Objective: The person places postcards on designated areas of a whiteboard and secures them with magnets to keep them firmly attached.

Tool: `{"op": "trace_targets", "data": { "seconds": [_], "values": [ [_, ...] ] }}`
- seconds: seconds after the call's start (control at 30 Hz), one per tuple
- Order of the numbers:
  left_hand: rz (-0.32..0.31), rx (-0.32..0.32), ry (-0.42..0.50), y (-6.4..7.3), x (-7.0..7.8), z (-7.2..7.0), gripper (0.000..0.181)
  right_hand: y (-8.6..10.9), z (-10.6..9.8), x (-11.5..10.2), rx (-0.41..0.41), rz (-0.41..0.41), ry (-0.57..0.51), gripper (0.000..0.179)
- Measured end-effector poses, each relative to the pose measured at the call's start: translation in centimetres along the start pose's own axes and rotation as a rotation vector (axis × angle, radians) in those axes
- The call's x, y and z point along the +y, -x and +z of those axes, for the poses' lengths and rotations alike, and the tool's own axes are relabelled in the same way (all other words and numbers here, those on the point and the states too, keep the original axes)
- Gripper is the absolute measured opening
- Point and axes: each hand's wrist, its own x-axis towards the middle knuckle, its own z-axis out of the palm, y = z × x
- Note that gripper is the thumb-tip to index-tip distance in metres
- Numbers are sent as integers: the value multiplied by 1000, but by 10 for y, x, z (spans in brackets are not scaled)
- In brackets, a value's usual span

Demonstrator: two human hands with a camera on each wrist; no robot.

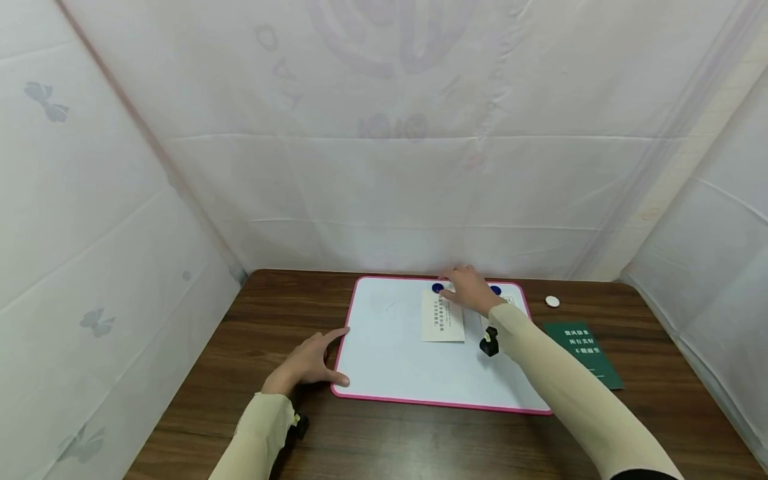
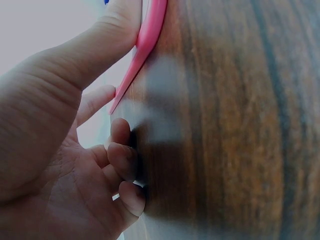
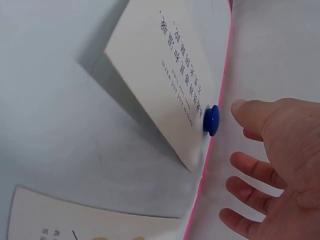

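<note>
A white magnetic board (image 1: 384, 353) with a pink rim lies on the wooden table. My left hand (image 1: 309, 360) steadies its left side: the thumb rests on the lower left corner and the index finger touches the pink rim (image 2: 150, 37). My right hand (image 1: 471, 290) is over the top edge, fingers spread and holding nothing. Beside its thumb, in the right wrist view, a blue magnet (image 3: 212, 120) pins a cream printed card (image 3: 155, 75), whose free end stands up off the board. A second card (image 3: 90, 220) is partly hidden by my right arm in the head view.
Another blue magnet (image 1: 495, 290) sits near the board's top right corner. To the right, a round white magnet-like disc (image 1: 552, 301) and a dark green card (image 1: 588, 353) with white writing lie on the table. White cloth walls (image 1: 384, 200) enclose the back and sides.
</note>
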Motion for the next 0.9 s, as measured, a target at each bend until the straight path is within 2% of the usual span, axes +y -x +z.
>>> {"op": "trace_targets", "data": {
  "seconds": [0.53, 0.9],
  "values": [
    [10, 0, -10, 4, -1, -1, 106, 20, -8, 1, 21, -19, -8, 42],
    [9, 5, -2, 3, -3, -1, 106, 34, -10, 12, 58, -29, -9, 41]
  ]
}}
